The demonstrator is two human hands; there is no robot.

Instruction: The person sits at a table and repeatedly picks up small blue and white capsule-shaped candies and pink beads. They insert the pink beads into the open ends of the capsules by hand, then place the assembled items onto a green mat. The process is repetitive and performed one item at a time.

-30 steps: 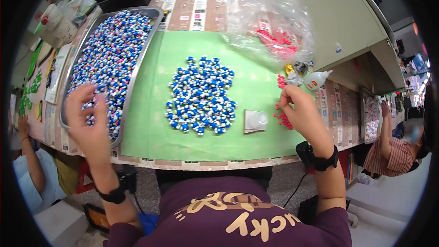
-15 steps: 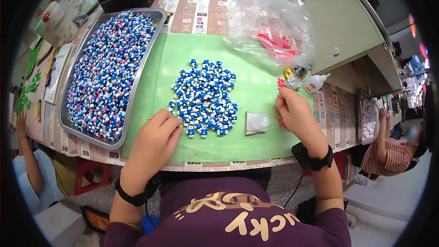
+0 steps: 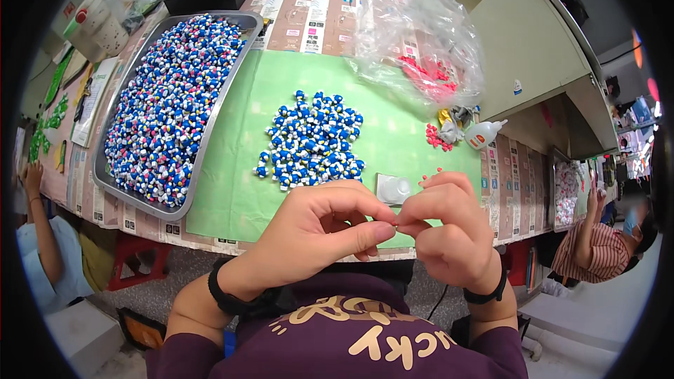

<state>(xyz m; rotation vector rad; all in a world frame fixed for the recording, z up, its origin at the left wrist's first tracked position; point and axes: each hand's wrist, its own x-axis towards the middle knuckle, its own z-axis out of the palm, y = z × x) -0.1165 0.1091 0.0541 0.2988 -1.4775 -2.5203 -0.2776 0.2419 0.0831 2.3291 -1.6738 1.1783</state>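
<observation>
Pinched close at the tips, the left hand (image 3: pixel 316 228) and the right hand (image 3: pixel 449 231) meet over the near side of the green mat (image 3: pixel 239 154). What sits between the tips is too small to tell. Black bands (image 3: pixel 223 288) go around both wrists. A pile of little blue and white figures (image 3: pixel 312 140) lies on the mat, just past the left hand. Off to the left is a big metal tray (image 3: pixel 250 22) full of more tiny blue, white and pink pieces (image 3: pixel 165 105). A small white cup (image 3: pixel 401 189) sits close beyond the fingers. To the far right lie small pink bits (image 3: pixel 439 139), near a white squeeze bottle (image 3: pixel 484 133). Farther away, a clear plastic bag (image 3: pixel 379 28) has pink bits inside.
</observation>
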